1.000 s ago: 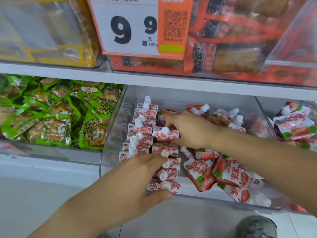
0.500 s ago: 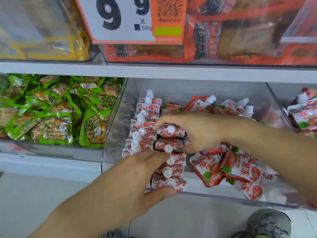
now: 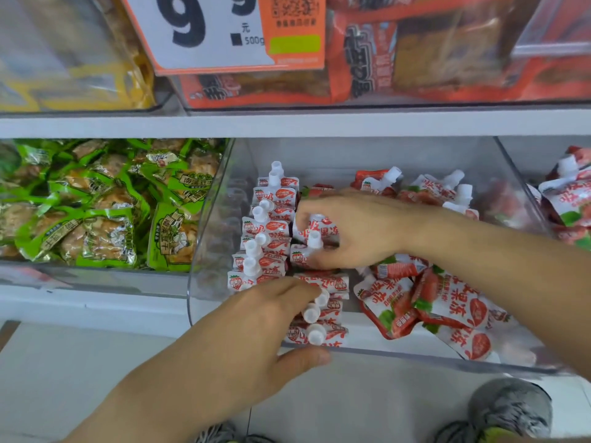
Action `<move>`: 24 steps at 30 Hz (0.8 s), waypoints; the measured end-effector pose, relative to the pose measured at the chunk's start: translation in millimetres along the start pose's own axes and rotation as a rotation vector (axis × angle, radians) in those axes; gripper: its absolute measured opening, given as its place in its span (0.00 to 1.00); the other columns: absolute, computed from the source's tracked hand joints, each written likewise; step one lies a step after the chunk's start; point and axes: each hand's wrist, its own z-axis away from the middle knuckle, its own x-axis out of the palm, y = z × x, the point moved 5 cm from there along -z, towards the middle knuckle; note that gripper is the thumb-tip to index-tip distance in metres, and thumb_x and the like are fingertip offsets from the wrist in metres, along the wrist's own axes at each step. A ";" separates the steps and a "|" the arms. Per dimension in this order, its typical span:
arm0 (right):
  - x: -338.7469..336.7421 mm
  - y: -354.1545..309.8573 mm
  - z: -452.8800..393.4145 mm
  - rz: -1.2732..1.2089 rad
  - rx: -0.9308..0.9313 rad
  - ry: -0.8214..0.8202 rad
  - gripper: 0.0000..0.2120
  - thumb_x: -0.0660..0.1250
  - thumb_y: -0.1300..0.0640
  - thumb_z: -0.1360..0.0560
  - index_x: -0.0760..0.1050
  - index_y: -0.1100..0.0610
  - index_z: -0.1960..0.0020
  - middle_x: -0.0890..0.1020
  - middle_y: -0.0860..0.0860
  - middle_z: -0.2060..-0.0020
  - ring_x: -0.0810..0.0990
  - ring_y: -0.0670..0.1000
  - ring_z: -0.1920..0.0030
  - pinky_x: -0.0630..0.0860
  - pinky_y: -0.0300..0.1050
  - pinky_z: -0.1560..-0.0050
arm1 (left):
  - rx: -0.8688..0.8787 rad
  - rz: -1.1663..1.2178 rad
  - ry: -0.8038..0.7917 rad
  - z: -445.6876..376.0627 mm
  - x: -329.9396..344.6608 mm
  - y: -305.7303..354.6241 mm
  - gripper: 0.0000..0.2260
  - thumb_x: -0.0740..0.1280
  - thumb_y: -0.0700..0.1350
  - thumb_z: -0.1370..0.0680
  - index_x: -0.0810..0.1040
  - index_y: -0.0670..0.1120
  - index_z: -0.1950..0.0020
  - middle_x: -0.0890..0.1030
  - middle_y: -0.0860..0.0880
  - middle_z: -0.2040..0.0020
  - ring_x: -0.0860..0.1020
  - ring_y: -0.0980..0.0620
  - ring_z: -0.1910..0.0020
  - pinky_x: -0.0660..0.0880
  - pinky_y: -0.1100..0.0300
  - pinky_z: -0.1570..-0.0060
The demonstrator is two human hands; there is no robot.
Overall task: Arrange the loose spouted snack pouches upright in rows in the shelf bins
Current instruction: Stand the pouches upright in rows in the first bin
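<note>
A clear plastic shelf bin (image 3: 415, 354) holds red-and-white spouted pouches. Two upright rows stand at its left: a left row (image 3: 265, 238) and a second row (image 3: 319, 318) beside it. Loose pouches (image 3: 447, 308) lie flat in a heap at the right, and more (image 3: 428, 187) lean at the back. My right hand (image 3: 348, 228) reaches in from the right and grips upright pouches in the second row, fingers curled round them. My left hand (image 3: 256, 330) sits at the bin's front, fingers against the front pouches of the second row, thumb under the front lip.
Green snack packs (image 3: 105, 199) fill the bin to the left. Another bin with the same pouches (image 3: 569, 199) is at the right edge. An upper shelf carries orange packs (image 3: 399, 52) and a price sign (image 3: 224, 30). Grey shoes (image 3: 508, 407) show on the floor below.
The view has shifted slightly upward and closer. My right hand has slid a little forward along the second row, still on its pouches. My left hand stays at the front of the row.
</note>
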 end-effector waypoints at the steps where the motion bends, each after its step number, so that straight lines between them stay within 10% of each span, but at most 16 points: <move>1: 3.8 -3.3 -0.9 0.027 -0.035 0.011 0.19 0.71 0.40 0.29 0.71 0.46 0.44 0.75 0.45 0.65 0.72 0.41 0.63 0.65 0.42 0.65 | -0.002 0.001 -0.001 -0.6 -0.1 -0.5 0.25 0.62 0.69 0.28 0.67 0.61 0.34 0.74 0.64 0.40 0.72 0.63 0.44 0.72 0.70 0.49; 7: -1.1 3.1 -4.1 0.044 0.076 0.043 0.31 0.72 0.46 0.26 0.62 0.53 0.30 0.69 0.47 0.71 0.67 0.43 0.71 0.62 0.36 0.74 | -0.031 0.026 0.030 -0.1 -4.9 -4.8 0.26 0.61 0.70 0.29 0.68 0.61 0.34 0.75 0.65 0.42 0.73 0.65 0.45 0.68 0.76 0.50; 13: 6.0 6.8 -8.8 0.050 0.107 -0.069 0.23 0.69 0.39 0.26 0.75 0.55 0.40 0.80 0.51 0.52 0.78 0.49 0.54 0.77 0.48 0.54 | -0.076 0.044 0.140 -4.3 -7.2 -4.8 0.22 0.61 0.67 0.27 0.73 0.59 0.37 0.80 0.60 0.47 0.79 0.59 0.52 0.79 0.57 0.55; 24: 7.6 8.3 -10.0 -0.220 0.109 -0.386 0.13 0.73 0.49 0.27 0.80 0.49 0.44 0.84 0.46 0.55 0.84 0.48 0.55 0.82 0.54 0.50 | -0.069 0.069 0.151 -6.2 -13.1 -8.4 0.28 0.65 0.70 0.32 0.73 0.59 0.35 0.79 0.62 0.45 0.78 0.63 0.49 0.78 0.62 0.51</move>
